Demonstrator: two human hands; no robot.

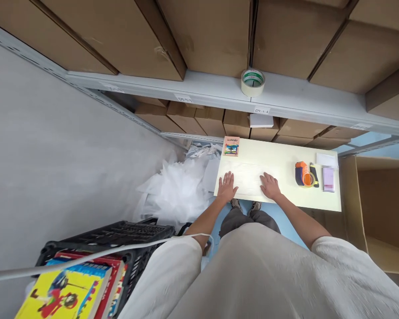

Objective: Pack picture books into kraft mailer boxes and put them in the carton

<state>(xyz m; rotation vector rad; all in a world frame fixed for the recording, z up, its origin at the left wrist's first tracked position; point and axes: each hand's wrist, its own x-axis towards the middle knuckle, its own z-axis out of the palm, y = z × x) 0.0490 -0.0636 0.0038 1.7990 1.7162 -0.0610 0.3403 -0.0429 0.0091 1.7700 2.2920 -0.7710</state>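
Note:
My left hand lies flat with spread fingers near the front left edge of a cream table. Some way to its right, my right hand also rests palm down, fingers stretched out. Between them and partly beneath runs a pale, thin sheet, hard to tell from the tabletop. A small book with a colourful picture sits at the far left corner. To the right are an orange and dark blue tape dispenser, a black and yellow cutter and a pinkish-purple card or packet.
Shelves of cardboard boxes stand ahead, with a tape roll on the ledge. Crumpled white plastic piles up left of the table. A black crate with books is lower left; an open carton is right.

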